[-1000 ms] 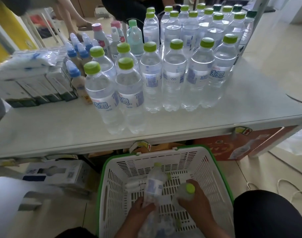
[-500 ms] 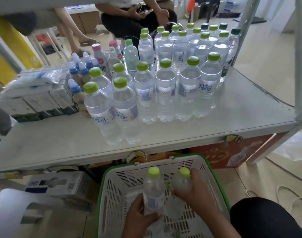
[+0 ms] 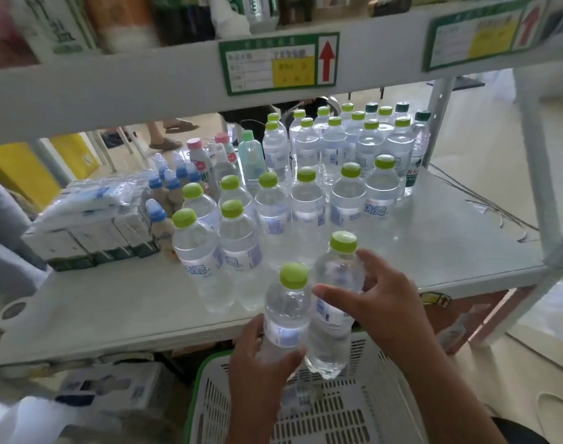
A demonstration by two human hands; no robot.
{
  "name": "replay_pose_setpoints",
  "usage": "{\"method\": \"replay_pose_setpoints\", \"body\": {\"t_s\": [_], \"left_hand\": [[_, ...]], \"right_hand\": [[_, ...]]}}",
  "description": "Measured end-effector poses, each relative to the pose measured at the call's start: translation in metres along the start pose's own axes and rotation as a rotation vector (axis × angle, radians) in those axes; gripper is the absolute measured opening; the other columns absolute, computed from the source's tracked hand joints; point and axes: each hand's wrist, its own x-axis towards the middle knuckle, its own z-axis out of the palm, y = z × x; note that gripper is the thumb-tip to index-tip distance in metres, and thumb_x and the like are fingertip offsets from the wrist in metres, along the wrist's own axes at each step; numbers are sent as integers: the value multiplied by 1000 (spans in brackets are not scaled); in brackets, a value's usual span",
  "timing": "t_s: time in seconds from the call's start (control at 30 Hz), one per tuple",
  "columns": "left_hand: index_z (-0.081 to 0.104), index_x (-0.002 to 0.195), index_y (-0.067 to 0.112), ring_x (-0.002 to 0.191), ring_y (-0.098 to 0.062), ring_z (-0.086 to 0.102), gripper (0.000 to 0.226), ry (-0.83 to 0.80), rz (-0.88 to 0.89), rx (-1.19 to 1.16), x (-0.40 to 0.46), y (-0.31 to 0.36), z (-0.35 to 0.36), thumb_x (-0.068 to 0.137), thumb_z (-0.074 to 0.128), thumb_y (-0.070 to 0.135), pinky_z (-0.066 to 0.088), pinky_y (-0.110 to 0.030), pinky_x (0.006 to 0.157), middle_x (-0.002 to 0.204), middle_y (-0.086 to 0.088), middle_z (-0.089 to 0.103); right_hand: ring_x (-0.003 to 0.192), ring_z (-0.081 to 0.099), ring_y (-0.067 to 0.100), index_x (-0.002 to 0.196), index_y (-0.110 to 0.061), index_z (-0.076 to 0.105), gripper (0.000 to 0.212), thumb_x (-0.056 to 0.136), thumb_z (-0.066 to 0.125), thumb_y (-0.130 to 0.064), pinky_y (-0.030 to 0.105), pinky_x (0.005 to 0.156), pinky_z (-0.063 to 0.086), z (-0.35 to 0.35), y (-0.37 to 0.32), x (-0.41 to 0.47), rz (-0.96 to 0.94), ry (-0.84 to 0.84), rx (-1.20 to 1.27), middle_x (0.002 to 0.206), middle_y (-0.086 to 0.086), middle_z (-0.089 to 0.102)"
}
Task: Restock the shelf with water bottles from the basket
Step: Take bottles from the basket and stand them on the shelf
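Each hand holds a clear water bottle with a lime-green cap, upright, above the white basket with a green rim [image 3: 206, 373]. My left hand [image 3: 257, 363] grips the nearer bottle [image 3: 286, 309] around its lower body. My right hand [image 3: 379, 302] wraps the taller bottle [image 3: 334, 283] from the right. Both bottles hang at the front edge of the grey shelf [image 3: 113, 309], just in front of several standing rows of the same water bottles [image 3: 309, 206].
On the shelf's left stand small blue-capped bottles [image 3: 165, 187], pink-capped bottles [image 3: 198, 158] and wrapped carton packs [image 3: 91, 225]. An upper shelf rail with green price labels [image 3: 278, 64] crosses overhead. A metal upright [image 3: 536, 174] stands at right. Boxes [image 3: 113, 386] sit under the shelf.
Both hands have lifted their bottles out of the basket up to the shelf's front edge. The camera has tilted up, bringing the upper shelf into view.
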Motion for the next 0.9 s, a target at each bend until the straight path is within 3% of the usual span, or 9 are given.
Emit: {"method": "replay_pose_setpoints", "body": {"t_s": [0.1, 0.2, 0.27, 0.4, 0.47, 0.57, 0.67, 0.8, 0.9], "left_hand": [[65, 109, 34, 96, -19, 66, 72, 93, 30, 20, 15, 13, 11, 41, 89, 43, 56, -44, 82, 105, 1, 69], [64, 108, 31, 95, -19, 64, 74, 196, 40, 3, 28, 30, 23, 40, 85, 50, 56, -46, 82, 103, 3, 66], [64, 107, 28, 96, -20, 63, 70, 227, 54, -25, 38, 35, 30, 43, 87, 45, 56, -44, 81, 103, 5, 65], [64, 105, 12, 97, -16, 56, 55, 284, 131, 21, 54, 46, 43, 56, 89, 17, 43, -15, 77, 105, -1, 54], [64, 105, 9, 96, -18, 54, 55, 332, 118, 51, 59, 51, 50, 56, 89, 14, 44, -23, 84, 102, -2, 53], [62, 113, 7, 97, -17, 54, 62, 407, 36, 21, 62, 52, 60, 57, 89, 14, 46, -36, 92, 104, -1, 54], [62, 114, 6, 95, -15, 54, 61, 449, -9, 26, 62, 49, 65, 58, 88, 13, 46, -35, 91, 103, 0, 55], [65, 108, 10, 94, -19, 57, 55, 484, 25, 95, 62, 41, 67, 58, 88, 12, 46, -34, 86, 97, 2, 53], [64, 115, 14, 96, -16, 57, 59, 478, 41, 121, 62, 38, 69, 61, 86, 14, 48, -37, 87, 100, 0, 57]], "right_hand": [[46, 44, 1, 108, -37, 62, 64, 52, 80, -62, 10, 46, 36, -6, -19, 19, -76, 103, -56, 53, -19, 55], [51, 52, 0, 109, -37, 61, 64, 54, 79, -63, 10, 49, 39, -13, -33, 35, -145, 149, -92, 57, -22, 58], [57, 53, -8, 111, -37, 61, 62, 57, 79, -62, 5, 57, 41, -17, -41, 43, -196, 178, -117, 64, -28, 58], [75, 47, -7, 129, -30, 55, 83, 57, 79, -62, 7, 71, 36, -14, -46, 58, -203, 205, -169, 93, -20, 53], [78, 47, -4, 131, -30, 55, 87, 54, 79, -63, 10, 72, 35, -9, -41, 63, -202, 168, -192, 94, -15, 58], [96, 57, 0, 131, -31, 56, 88, 52, 83, -58, 11, 83, 40, -1, -27, 70, -208, 127, -167, 115, -12, 67], [106, 56, 7, 130, -22, 58, 92, 48, 87, -51, 15, 94, 41, 7, -15, 76, -215, 121, -184, 118, -6, 60], [104, 50, 6, 130, -18, 59, 92, 47, 90, -44, -1, 86, 31, 15, -3, 83, -204, 102, -130, 113, -4, 52], [101, 51, 8, 129, -19, 60, 89, 49, 90, -41, 7, 88, 34, 18, 5, 87, -195, 88, -115, 110, -4, 51]]}}
